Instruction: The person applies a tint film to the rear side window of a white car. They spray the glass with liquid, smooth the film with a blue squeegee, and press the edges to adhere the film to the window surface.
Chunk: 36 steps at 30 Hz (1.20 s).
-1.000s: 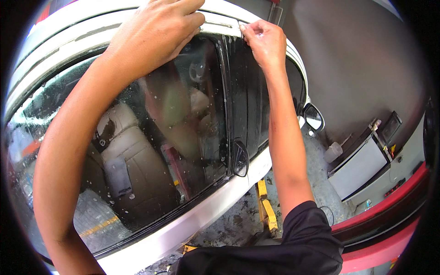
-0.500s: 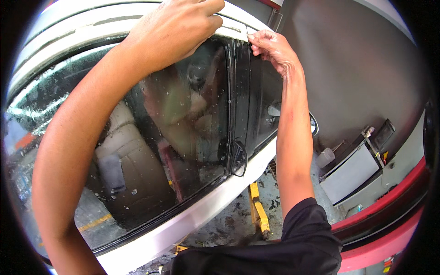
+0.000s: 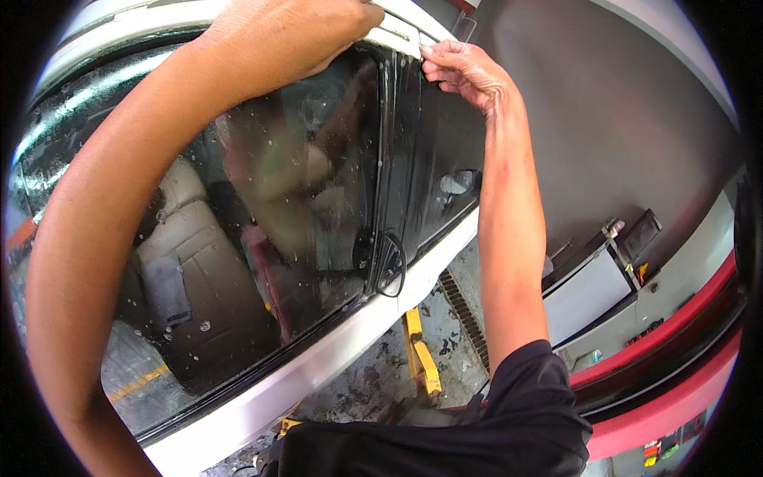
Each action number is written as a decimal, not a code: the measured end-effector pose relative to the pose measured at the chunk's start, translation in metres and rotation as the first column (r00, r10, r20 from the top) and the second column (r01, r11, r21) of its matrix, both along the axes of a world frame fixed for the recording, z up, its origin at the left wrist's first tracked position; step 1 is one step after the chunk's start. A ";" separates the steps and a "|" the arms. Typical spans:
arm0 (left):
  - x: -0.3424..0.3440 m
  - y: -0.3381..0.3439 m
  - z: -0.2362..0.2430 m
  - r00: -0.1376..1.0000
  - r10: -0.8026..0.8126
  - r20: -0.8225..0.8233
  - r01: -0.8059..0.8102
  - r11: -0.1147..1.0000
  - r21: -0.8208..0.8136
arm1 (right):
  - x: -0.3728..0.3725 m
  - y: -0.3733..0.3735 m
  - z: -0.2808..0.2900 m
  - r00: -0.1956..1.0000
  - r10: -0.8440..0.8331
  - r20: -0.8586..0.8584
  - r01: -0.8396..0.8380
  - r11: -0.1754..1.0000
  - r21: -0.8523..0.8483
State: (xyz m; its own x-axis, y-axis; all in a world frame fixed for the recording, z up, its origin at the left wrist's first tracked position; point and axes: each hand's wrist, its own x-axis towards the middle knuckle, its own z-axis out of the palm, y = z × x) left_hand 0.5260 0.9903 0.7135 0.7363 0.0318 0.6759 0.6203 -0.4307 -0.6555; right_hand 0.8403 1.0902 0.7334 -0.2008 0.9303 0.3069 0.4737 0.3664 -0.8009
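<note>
A car's side window (image 3: 310,238), wet with drops and streaks, stands before me, with white bodywork (image 3: 334,362) below. My left hand (image 3: 290,36) reaches over its upper edge, fingers curled together; the upper edge of the picture cuts off part of it, and what it grips is hidden. My right hand (image 3: 469,75) pinches thumb against fingers at the end of the white strip (image 3: 400,36) above the glass, by the black pillar (image 3: 403,143). Whatever lies in that pinch is too small to make out. Through the glass a seat (image 3: 207,278) shows amid reflections.
A black-rimmed oval fitting (image 3: 391,266) sits at the window's lower corner. Beneath the car are a yellow metal arm (image 3: 424,358) and a floor grating (image 3: 465,318). To the right stand a grey wall (image 3: 612,119), a white-fronted box (image 3: 588,290) and a red-edged body (image 3: 660,405).
My view has shifted, so the car and floor appear farther left and slightly higher. Both hands stay at the window's upper edge, my left still curled, my right still pinching.
</note>
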 end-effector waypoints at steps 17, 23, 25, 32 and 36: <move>0.009 -0.014 0.005 0.962 0.263 -0.072 -0.272 0.947 -0.173 | 0.000 0.008 -0.007 0.999 -0.026 0.033 0.024 0.996 0.083; 0.041 0.030 -0.006 0.976 -0.203 0.073 0.202 0.979 0.024 | 0.004 0.017 -0.080 0.872 0.101 -0.479 0.124 0.901 0.416; 0.065 0.055 0.002 0.985 -0.172 0.031 0.173 0.984 -0.037 | -0.011 0.014 -0.112 0.770 0.082 -0.633 0.278 0.850 0.448; 0.104 0.077 0.000 0.989 -0.147 -0.032 0.148 0.989 0.007 | -0.035 -0.009 -0.189 0.666 -0.129 -0.734 0.616 0.649 0.446; 0.112 0.075 0.016 0.999 0.019 -0.051 -0.021 0.999 -0.045 | -0.033 -0.017 -0.199 0.635 -0.058 -0.771 0.560 0.722 0.407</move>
